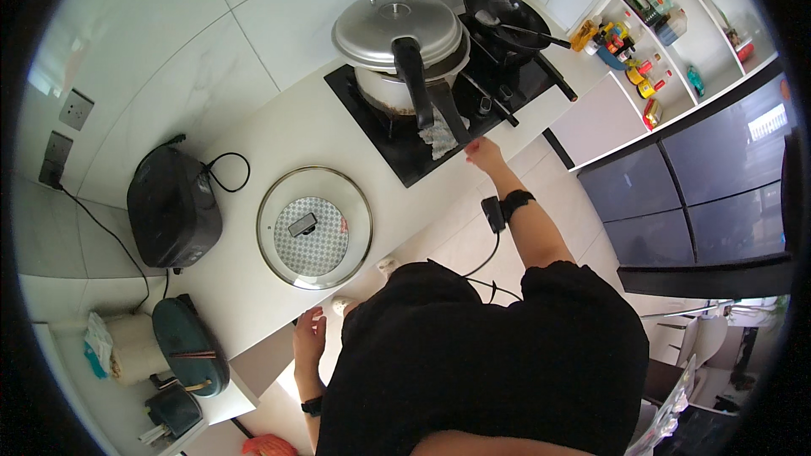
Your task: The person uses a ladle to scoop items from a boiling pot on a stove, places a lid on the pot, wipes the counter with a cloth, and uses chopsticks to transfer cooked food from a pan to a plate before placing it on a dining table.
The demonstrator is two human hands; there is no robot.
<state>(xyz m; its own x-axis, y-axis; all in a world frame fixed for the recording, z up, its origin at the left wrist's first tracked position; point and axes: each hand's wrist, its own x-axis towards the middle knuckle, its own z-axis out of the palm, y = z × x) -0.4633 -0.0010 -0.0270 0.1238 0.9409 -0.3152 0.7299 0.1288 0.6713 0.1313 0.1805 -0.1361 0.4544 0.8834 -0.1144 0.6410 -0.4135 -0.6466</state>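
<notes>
On the gas hob (412, 168) stands a metal pressure cooker pot (374, 90). Its silver lid (361, 31) lies on top, turned so that the lid handle (412, 82) and pot handle (448, 115) are apart. My right hand (485, 155), fingers curled, is at the tip of the pot handle; whether it grips the handle is unclear. A crumpled cloth (440, 139) lies under the handles. Low beside the counter's front edge, my left hand (309, 332) has loosely bent fingers and nothing visible in it. A glass lid (361, 228) rests on the counter over a patterned round mat (285, 247).
A black wok (523, 9) with a ladle (526, 30) sits on the back right burner. Sauce bottles (652, 79) fill the right-hand shelves. A black appliance (171, 209) stands at left, near a knife block (174, 335) and utensil holder (174, 408). The fridge (633, 190) is at right.
</notes>
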